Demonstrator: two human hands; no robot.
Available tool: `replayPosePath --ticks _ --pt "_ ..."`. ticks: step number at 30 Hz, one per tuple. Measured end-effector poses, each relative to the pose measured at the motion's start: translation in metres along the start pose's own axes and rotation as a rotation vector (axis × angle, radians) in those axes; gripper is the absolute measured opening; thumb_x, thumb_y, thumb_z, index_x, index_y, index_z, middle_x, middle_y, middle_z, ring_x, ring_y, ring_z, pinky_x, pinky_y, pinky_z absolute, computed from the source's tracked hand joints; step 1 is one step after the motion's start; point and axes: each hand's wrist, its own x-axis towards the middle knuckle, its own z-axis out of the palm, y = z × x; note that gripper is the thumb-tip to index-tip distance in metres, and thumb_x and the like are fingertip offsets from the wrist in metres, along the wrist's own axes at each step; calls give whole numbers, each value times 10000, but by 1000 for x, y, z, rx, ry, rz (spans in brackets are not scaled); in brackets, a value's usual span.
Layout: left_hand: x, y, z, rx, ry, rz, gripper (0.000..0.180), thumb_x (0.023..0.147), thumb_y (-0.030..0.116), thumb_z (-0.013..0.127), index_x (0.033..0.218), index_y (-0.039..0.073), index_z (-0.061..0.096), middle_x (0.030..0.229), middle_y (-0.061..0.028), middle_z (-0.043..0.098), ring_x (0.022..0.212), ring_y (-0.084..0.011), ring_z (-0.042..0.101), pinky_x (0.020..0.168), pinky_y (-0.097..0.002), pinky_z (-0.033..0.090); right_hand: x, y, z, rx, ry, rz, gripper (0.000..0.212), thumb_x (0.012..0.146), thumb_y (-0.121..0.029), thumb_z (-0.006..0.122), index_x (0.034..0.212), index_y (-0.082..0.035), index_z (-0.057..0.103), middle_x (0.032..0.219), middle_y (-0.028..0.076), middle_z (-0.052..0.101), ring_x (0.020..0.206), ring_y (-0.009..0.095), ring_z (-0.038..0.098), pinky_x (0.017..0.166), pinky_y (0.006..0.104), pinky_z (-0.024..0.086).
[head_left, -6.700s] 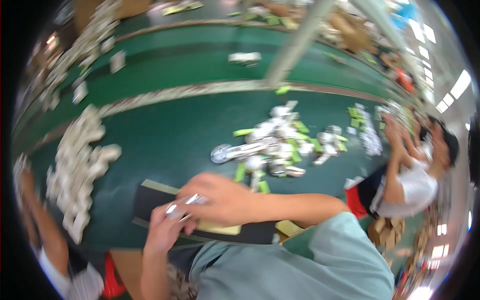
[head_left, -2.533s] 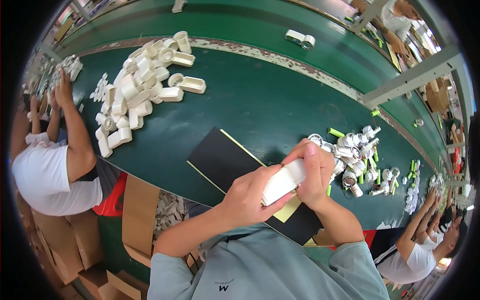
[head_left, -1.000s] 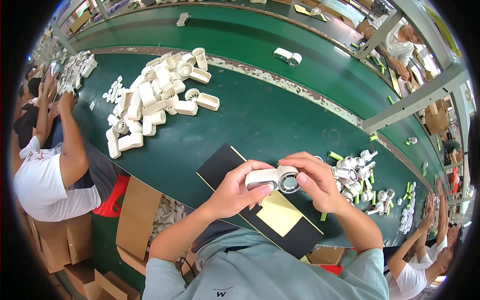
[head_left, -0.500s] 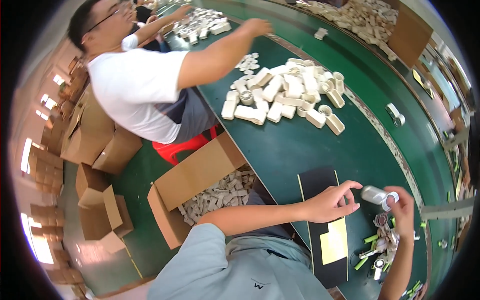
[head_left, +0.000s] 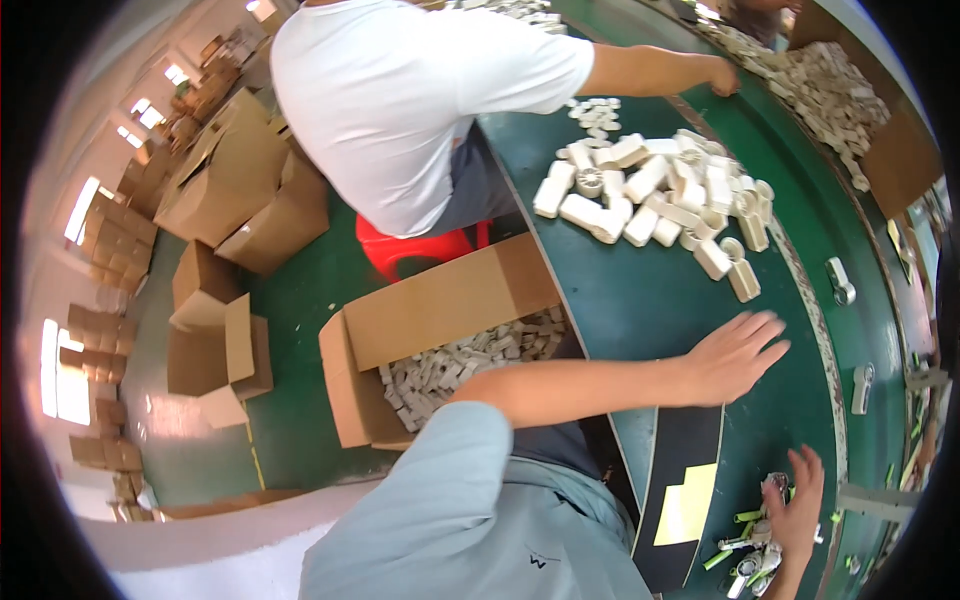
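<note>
My left hand (head_left: 738, 358) reaches over the green table with its fingers stretched out and nothing in them. It hovers past the far end of a black mat (head_left: 690, 500) that bears a yellow paper piece (head_left: 687, 507). Closer to me on the right, my right hand (head_left: 798, 505) is open, fingers apart, over a pile of small white device innards with green cylindrical cells (head_left: 716, 560). A round silvery part shows beside its thumb; whether they touch I cannot tell. A white shell with a ring end (head_left: 862, 388) lies on the green belt, beyond both hands.
A heap of white plastic shells (head_left: 650, 190) lies farther up the table. Left of the table edge stands an open carton (head_left: 440, 310) of white parts. A co-worker in a white shirt (head_left: 390, 110) sits on a red stool (head_left: 415, 250), one arm over the belt. Another shell (head_left: 842, 282) rests on the belt.
The shell with a ring end has left my right hand, and one now lies on the belt. My right hand has dropped toward the pile. The view has shifted; the co-worker's arm extends farther over the belt.
</note>
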Motion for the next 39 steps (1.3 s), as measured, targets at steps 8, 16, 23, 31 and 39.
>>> replayPosePath --ticks 8,16,23,31,39 --pt "26 -66 72 531 -275 -110 600 979 433 613 1450 61 591 1585 -261 422 1503 -460 328 1237 -671 184 -38 7 32 145 39 89 543 920 80 588 1450 4 499 1219 203 613 897 335 624 818 395 511" --pt "31 -76 17 315 -122 40 814 818 435 755 1477 7 544 1575 -300 411 1508 -437 324 1221 -513 296 -45 93 36 317 430 191 378 1010 -90 654 1353 -3 523 1096 67 604 885 130 545 760 274 446" --pt "26 -108 28 393 -176 214 388 867 257 714 1212 82 684 1077 -97 647 1082 -278 584 920 -402 469 -33 139 15 680 713 335 545 1062 -351 625 1448 -4 458 1080 173 659 859 203 640 738 327 520" --pt "51 -44 -7 -60 48 67 383 791 204 812 1079 94 585 881 -38 626 956 -249 598 845 -419 466 -11 50 -28 500 985 43 535 1003 -215 751 1365 77 486 1176 263 652 927 291 709 746 405 605" --pt "17 44 -32 -1371 -231 -672 334 981 192 750 1191 33 544 973 -115 675 603 -145 677 501 -289 553 -42 8 -40 819 754 188 588 1052 -333 617 1545 -47 476 1321 108 641 1192 176 586 1005 323 466"
